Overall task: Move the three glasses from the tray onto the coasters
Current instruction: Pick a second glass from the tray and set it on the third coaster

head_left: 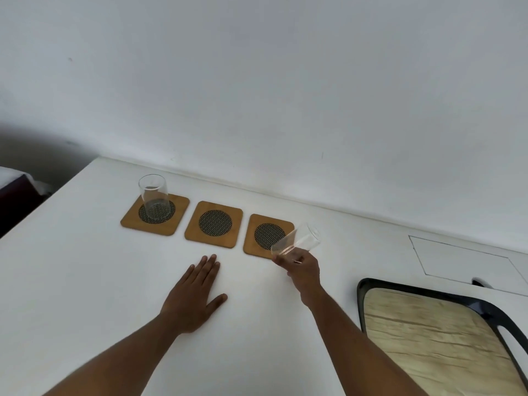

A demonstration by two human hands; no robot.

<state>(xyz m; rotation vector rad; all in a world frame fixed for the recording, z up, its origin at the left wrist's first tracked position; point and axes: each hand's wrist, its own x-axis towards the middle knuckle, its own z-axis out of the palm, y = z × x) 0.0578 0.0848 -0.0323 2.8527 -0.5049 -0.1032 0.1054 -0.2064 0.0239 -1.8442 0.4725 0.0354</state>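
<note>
Three square wooden coasters with dark mesh centres lie in a row on the white table. A clear glass point(153, 197) stands upright on the left coaster point(130, 224). The middle coaster point(214, 224) is bare. My right hand point(303, 268) grips a second clear glass point(297, 240) by its base, tilted to the right, over the front right corner of the right coaster point(257, 224). My left hand point(197, 295) rests flat on the table in front of the middle coaster, fingers spread. The tray point(428, 332), black-rimmed with a wood-pattern floor, lies at the right; no glass shows on its visible part.
A white wall runs along the table's back edge. A thin rectangular outline point(457, 255) is marked on the table top behind the tray. The table's left edge drops off beside a dark piece of furniture point(17, 195).
</note>
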